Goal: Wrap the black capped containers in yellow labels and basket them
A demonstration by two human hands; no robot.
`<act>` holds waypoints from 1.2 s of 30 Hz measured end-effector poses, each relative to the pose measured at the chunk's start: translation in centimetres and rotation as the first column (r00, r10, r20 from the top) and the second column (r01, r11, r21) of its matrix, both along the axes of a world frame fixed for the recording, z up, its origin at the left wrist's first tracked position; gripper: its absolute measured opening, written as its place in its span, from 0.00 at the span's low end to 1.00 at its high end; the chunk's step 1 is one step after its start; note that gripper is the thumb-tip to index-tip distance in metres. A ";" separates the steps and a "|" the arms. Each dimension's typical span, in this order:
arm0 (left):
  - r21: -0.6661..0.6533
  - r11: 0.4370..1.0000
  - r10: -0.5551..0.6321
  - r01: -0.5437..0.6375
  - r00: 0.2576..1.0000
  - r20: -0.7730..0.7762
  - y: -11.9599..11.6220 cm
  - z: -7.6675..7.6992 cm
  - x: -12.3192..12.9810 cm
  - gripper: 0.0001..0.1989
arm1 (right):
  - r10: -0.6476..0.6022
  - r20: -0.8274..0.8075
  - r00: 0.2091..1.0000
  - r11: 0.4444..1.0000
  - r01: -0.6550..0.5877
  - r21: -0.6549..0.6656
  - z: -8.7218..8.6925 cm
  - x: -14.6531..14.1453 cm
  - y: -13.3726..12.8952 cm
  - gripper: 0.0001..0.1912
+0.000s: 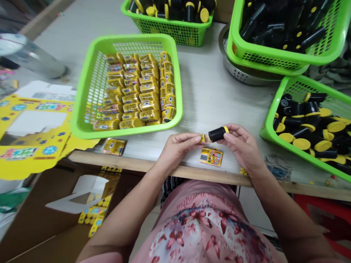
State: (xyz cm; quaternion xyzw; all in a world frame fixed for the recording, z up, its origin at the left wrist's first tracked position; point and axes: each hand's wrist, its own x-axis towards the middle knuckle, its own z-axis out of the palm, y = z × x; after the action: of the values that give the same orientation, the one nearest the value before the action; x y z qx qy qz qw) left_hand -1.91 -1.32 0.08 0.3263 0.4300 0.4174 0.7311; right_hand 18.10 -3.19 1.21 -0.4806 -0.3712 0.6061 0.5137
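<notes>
The work table (208, 84) carries a green plastic basket (128, 130) of wrapped yellow tubes (131, 96). Above the table's front edge, the right hand (242, 146) holds a black cylinder (217, 133) in a narrow grip; the left hand (178, 149) pinches a small yellow-wrapped piece (203, 138) at the cylinder's end. A printed yellow packet (211, 157) lies just below.

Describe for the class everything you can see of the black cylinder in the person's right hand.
The black cylinder is a short tube, plastic by its look, with a yellow rim at one end. It lies on its side, tilted slightly, held above the table by the fingers of the right hand. Its other end points toward a small yellow wrapped piece pinched by the left hand; whether they touch is hard to tell.
</notes>
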 end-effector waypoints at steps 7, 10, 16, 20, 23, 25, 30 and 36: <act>0.006 1.000 -0.015 0.015 1.000 -0.026 0.0 -0.3 0.2 0.15 | -0.016 0.156 0.988 0.996 0.003 0.085 -0.6 -0.2 -0.2 0.23; 0.017 1.000 -0.024 0.024 0.999 -0.047 -0.1 -0.6 0.2 0.18 | -0.005 0.143 0.990 0.998 -0.004 0.063 -0.6 -0.3 -0.3 0.22; 0.045 0.998 -0.048 0.047 0.999 0.022 -0.3 -0.7 0.3 0.13 | -0.141 0.065 0.988 0.988 0.136 0.076 -0.1 0.0 -0.1 0.20; 0.051 0.998 -0.032 0.035 0.998 -0.055 -0.3 -0.5 0.1 0.10 | -0.123 0.105 0.987 0.990 0.116 0.074 0.1 0.1 -0.1 0.19; 0.081 0.997 0.017 -0.010 0.997 -0.076 -0.3 -0.3 -0.2 0.08 | -0.095 0.089 0.992 0.993 0.088 0.072 0.2 0.1 -0.1 0.19; 0.091 0.996 0.026 -0.020 0.998 -0.062 -0.2 -0.3 -0.2 0.07 | -0.094 0.074 0.993 0.994 0.089 0.068 0.3 0.1 -0.2 0.19; 0.032 0.999 -0.003 0.006 0.996 -0.084 0.0 -0.4 -0.3 0.14 | -0.051 0.131 0.990 0.996 0.041 0.083 0.6 0.5 -0.3 0.21; 0.004 1.000 -0.008 0.009 0.999 -0.033 0.1 -0.1 -0.1 0.13 | -0.020 0.191 0.981 0.990 -0.007 0.142 0.4 0.4 -0.5 0.19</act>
State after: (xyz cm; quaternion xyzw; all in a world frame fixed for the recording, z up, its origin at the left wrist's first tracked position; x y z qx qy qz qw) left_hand -2.05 -1.21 0.03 0.3363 0.4399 0.4096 0.7250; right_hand 18.51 -3.64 1.58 -0.5001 -0.4595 0.5273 0.5105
